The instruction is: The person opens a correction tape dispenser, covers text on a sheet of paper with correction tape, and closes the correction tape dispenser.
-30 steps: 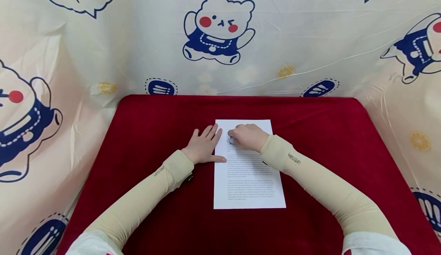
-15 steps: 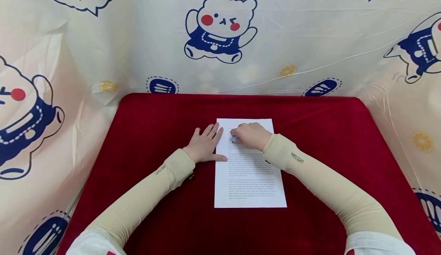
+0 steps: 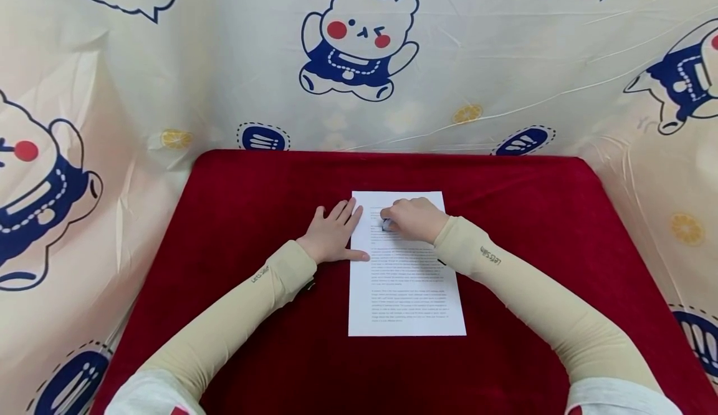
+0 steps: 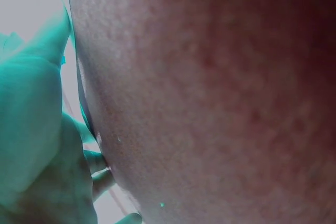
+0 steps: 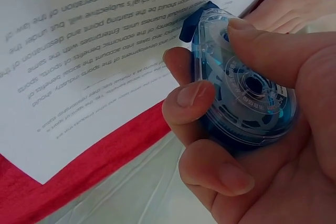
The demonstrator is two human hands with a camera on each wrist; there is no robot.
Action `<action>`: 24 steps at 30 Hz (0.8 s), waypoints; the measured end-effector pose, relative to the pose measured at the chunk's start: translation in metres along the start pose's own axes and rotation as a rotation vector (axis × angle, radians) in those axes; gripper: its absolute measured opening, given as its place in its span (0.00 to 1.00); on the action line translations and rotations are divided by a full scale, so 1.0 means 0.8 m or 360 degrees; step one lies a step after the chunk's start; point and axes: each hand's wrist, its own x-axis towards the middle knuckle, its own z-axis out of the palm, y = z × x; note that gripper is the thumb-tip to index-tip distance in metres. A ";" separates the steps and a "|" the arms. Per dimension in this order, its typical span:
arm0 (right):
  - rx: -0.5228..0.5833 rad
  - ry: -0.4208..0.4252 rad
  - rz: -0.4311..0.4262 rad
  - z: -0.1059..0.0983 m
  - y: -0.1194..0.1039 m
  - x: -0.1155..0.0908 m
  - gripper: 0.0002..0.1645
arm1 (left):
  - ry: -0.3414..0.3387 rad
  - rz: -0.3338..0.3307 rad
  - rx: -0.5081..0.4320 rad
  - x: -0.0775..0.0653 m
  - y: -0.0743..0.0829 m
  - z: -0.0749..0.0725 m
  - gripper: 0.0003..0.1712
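A printed sheet of paper point(image 3: 406, 306) lies on the red cloth. My left hand point(image 3: 330, 235) rests with spread fingers at the sheet's upper left edge, thumb over the margin. Over the upper lines of text, my right hand point(image 3: 416, 219) grips a correction tape point(image 5: 249, 90), a see-through blue dispenser with round reels inside. The right wrist view shows thumb and curled fingers around its body, and its dark blue tip point(image 5: 197, 22) right at the printed lines. From the head view most of the dispenser is hidden by the hand. The left wrist view is mostly filled by blurred skin.
Red velvety cloth point(image 3: 258, 346) covers the table, reaching back to its far edge. Behind and at both sides hangs a pale curtain point(image 3: 235, 41) printed with cartoon bears. Both forearms wear cream sleeves, the right sleeve point(image 3: 521, 278) passing beside the sheet.
My right hand has slid slightly to the right over the text with the correction tape. The left hand stays in place on the sheet's edge.
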 end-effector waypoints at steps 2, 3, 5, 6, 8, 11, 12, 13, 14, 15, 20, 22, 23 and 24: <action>0.0001 0.0005 -0.0002 0.000 0.002 -0.001 0.14 | 0.0003 -0.0001 -0.0001 0.000 0.000 0.000 0.67; 0.0005 0.0008 -0.0002 0.000 0.003 -0.002 0.14 | -0.0005 -0.0002 -0.0002 0.001 0.000 0.001 0.67; 0.0007 0.0013 -0.0003 0.001 0.004 -0.003 0.14 | -0.0003 0.0000 -0.0001 0.001 0.000 0.001 0.67; 0.0005 0.0016 -0.0003 0.001 0.005 -0.004 0.14 | -0.0010 -0.0001 0.0003 0.002 -0.001 0.001 0.67; -0.0004 0.0018 0.0001 0.001 0.006 -0.006 0.14 | -0.0019 -0.0004 0.0010 0.004 -0.002 0.004 0.68; -0.0004 0.0016 0.0011 0.001 0.008 -0.008 0.13 | -0.0006 -0.0002 0.0016 0.008 -0.003 0.009 0.68; -0.0003 0.0012 0.0016 0.001 0.009 -0.008 0.13 | -0.0009 -0.0002 0.0016 0.008 -0.004 0.010 0.68; -0.0002 0.0011 0.0019 0.001 0.010 -0.008 0.13 | -0.0001 0.0000 0.0009 0.008 -0.004 0.010 0.68; 0.0000 0.0009 0.0022 0.001 0.011 -0.009 0.13 | 0.0007 0.0002 0.0003 0.008 -0.003 0.009 0.68; 0.0002 0.0009 0.0023 0.001 0.012 -0.010 0.13 | 0.0011 0.0003 -0.0002 0.007 -0.003 0.008 0.68; 0.0007 0.0015 0.0014 -0.001 0.016 -0.015 0.11 | 0.0009 0.0008 -0.0011 0.000 0.000 -0.001 0.67; 0.0001 0.0020 0.0012 0.000 0.019 -0.016 0.10 | 0.0003 0.0008 -0.0009 -0.001 0.000 -0.002 0.67; -0.0003 0.0023 0.0011 0.000 0.020 -0.017 0.09 | 0.0002 0.0008 -0.0009 -0.001 0.000 -0.002 0.67; -0.0010 0.0029 0.0009 0.000 0.021 -0.017 0.09 | -0.0004 0.0005 -0.0010 -0.001 0.000 -0.002 0.67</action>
